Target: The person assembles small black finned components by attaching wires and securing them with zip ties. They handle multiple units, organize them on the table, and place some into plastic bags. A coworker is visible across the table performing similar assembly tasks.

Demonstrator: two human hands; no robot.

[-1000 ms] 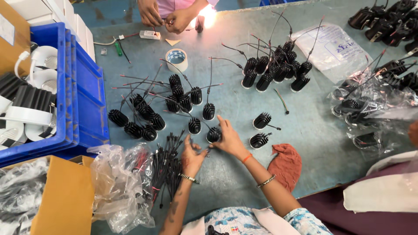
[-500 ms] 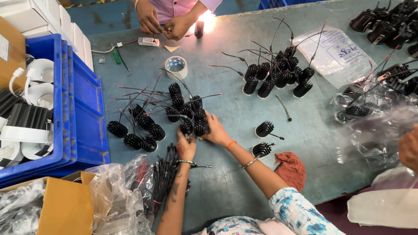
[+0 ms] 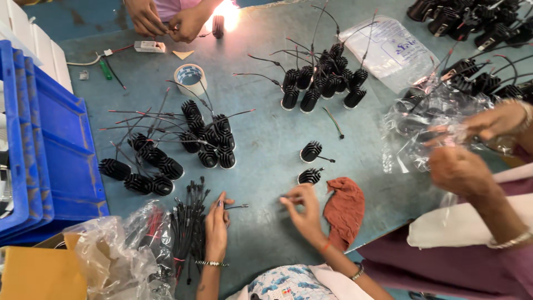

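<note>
Black wire bundle (image 3: 187,225) lay nearest, on the grey desk (image 3: 266,139), just beside a crumpled clear bag (image 3: 114,250) and a yellow box (image 3: 28,275). Left hand (image 3: 216,225) rested on the desk touching the bundle's right edge, fingers together, pinched on one thin wire (image 3: 237,206) that stuck out to the right. Right hand (image 3: 304,210) sat near it, thumb and fingertips closed together on something tiny; too small to tell what. Rust-red cloth (image 3: 345,208) lay just beside the right hand.

Judgement: step in hand looked like handling a single wire between both hands, apart from the bundle. Wire that thin calls for a fine fingertip pinch and both hands close together.

Black finned part (image 3: 310,176) stood just beyond the right hand, a second finned part (image 3: 311,151) a little further. Heap of finned parts (image 3: 183,144) with wires trailing sat left of centre, next to a blue crate (image 3: 50,161).

Right side: a co-worker's two hands (image 3: 461,169) worked at a clear plastic bag (image 3: 416,130) of more parts.

Further: tape roll (image 3: 190,78), another group of finned parts (image 3: 322,83) standing upright, and a flat plastic bag (image 3: 383,44). Far edge: another person's hands (image 3: 166,22) held something small beside a bright lit lamp (image 3: 222,16).
</note>
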